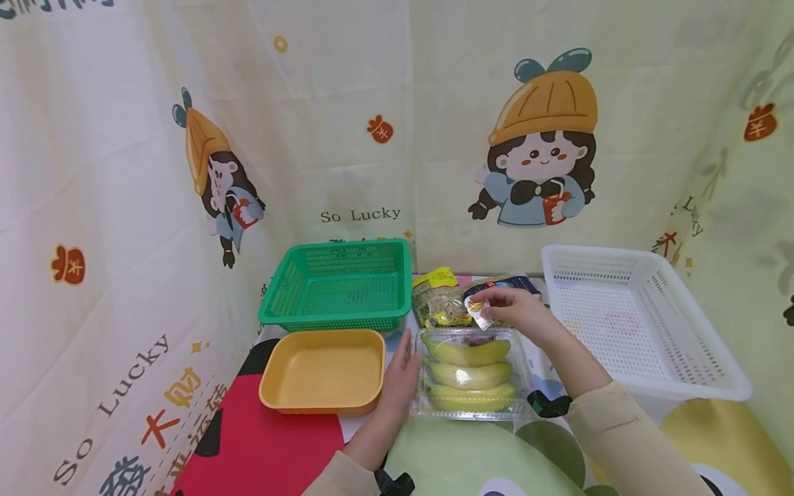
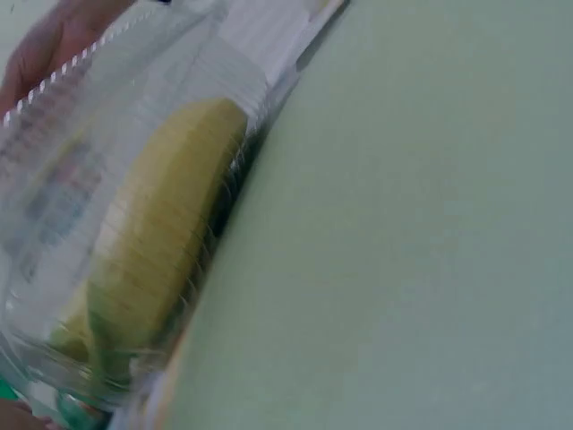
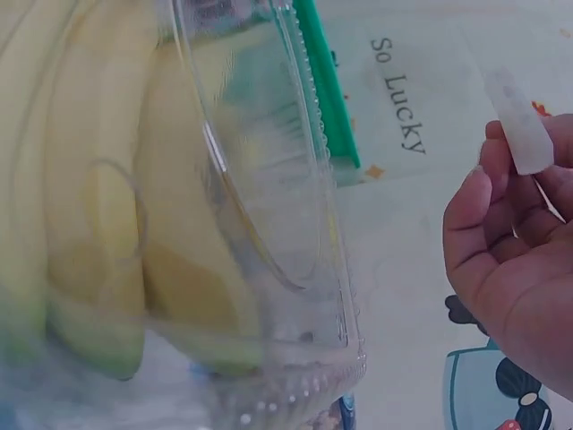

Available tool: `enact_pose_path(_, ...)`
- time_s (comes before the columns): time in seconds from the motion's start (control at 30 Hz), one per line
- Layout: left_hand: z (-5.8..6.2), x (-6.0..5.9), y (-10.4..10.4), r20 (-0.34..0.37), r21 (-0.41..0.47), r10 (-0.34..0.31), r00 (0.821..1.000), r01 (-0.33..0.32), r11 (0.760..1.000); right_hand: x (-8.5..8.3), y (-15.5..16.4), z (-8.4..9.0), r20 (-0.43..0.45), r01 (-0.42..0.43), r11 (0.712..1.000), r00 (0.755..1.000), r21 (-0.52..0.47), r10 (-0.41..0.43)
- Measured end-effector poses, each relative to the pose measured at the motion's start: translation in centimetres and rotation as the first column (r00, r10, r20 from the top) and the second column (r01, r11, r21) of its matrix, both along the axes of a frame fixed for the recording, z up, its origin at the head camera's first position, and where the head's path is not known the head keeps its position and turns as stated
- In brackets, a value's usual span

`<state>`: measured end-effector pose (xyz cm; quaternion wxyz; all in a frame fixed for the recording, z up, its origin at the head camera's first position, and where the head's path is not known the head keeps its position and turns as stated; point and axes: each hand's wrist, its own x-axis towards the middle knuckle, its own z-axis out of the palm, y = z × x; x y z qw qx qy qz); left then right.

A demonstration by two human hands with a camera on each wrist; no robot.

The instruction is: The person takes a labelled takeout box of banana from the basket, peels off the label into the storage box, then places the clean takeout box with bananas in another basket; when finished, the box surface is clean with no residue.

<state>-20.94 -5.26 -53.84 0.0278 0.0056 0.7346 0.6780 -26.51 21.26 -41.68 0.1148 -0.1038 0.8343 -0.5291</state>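
Observation:
A clear plastic box [image 1: 526, 386] with a lid stands in the middle of the head view, with bananas [image 1: 469, 376] inside. My left hand [image 1: 400, 379] lies along the box's left side with its fingers straight. Above the box's far right edge, my right hand [image 1: 517, 313] pinches a small white label [image 1: 479, 313] printed with a picture. The right wrist view shows the label [image 3: 521, 125] as a pale strip between thumb and fingers, apart from the box. One banana [image 2: 161, 224] shows through the box wall in the left wrist view.
Left of the box stand an orange tray [image 1: 322, 372] and, behind it, a green basket [image 1: 347, 320]. A large white basket [image 1: 701, 344] is at the right. A yellow-topped bag [image 1: 437, 300] and a dark blue package [image 1: 524, 284] lie behind the box, near the printed curtain [image 1: 434, 138].

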Motion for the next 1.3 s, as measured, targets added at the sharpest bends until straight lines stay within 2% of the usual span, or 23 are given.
enact_pose_path(0.1, 1.5, 0.7, -0.2, -0.043, -0.092, -0.002, 0.999, -0.002, 0.996, 0.2, 0.1, 0.0, 0.000, -0.016, 1.000, 1.000, -0.002, 0.016)
enact_pose_path(0.2, 3.1, 1.3, -0.7, -0.102, -0.166, -0.054, 0.993, 0.036, 0.985, 0.3, 0.1, 0.0, 0.001, -0.020, 1.000, 1.000, 0.016, 0.020)
enact_pose_path(0.3, 4.4, 1.6, -1.9, -0.129, -0.174, -0.125, 0.984, 0.101, 0.980, 0.4, 0.1, 0.0, 0.006, -0.024, 0.999, 1.000, 0.028, 0.024)
enact_pose_path(0.4, 5.4, 1.5, -4.1, -0.146, -0.156, -0.162, 0.976, 0.139, 0.978, 0.5, 0.2, -0.1, 0.007, -0.037, 0.999, 0.999, 0.028, 0.037)
enact_pose_path(0.53, 6.6, 0.8, -7.9, -0.133, -0.189, -0.121, 0.984, 0.095, 0.977, 0.5, 0.3, -0.3, 0.015, -0.043, 0.998, 0.999, 0.035, 0.042)
enact_pose_path(0.63, 7.4, 0.2, -11.0, -0.087, -0.241, -0.066, 0.994, 0.044, 0.970, 0.4, 0.5, -0.6, 0.025, -0.057, 0.998, 0.998, 0.036, 0.056)
enact_pose_path(0.73, 7.7, -0.4, -14.1, -0.055, -0.290, -0.039, 0.998, 0.021, 0.957, 0.3, 0.6, -0.8, 0.035, -0.074, 0.997, 0.997, 0.025, 0.073)
enact_pose_path(0.83, 7.7, -1.2, -17.2, -0.057, -0.287, -0.043, 0.997, 0.025, 0.958, 0.3, 0.8, -0.9, 0.036, -0.087, 0.996, 0.996, 0.026, 0.086)
enact_pose_path(0.93, 7.2, -1.9, -20.5, -0.076, -0.272, -0.021, 0.997, -0.001, 0.962, 0.4, 0.8, -0.9, 0.041, -0.104, 0.994, 0.994, 0.018, 0.103)
enact_pose_path(1.03, 6.2, -2.4, -23.8, -0.101, -0.282, 0.036, 0.994, -0.063, 0.957, 0.5, 0.6, -0.9, 0.045, -0.120, 0.993, 0.992, 0.015, 0.120)
enact_pose_path(1.1, 5.5, -2.6, -25.6, -0.089, -0.278, 0.095, 0.991, -0.116, 0.953, 0.4, 0.5, -1.0, 0.047, -0.125, 0.992, 0.991, 0.013, 0.125)
enact_pose_path(1.2, 4.6, -2.5, -27.4, -0.024, -0.331, 0.195, 0.981, -0.192, 0.924, 0.3, 0.5, -1.2, 0.048, -0.126, 0.992, 0.991, 0.014, 0.125)
enact_pose_path(1.3, 4.1, -2.4, -28.4, 0.020, -0.393, 0.300, 0.954, -0.269, 0.880, 0.3, 0.5, -1.3, 0.048, -0.125, 0.992, 0.991, 0.013, 0.124)
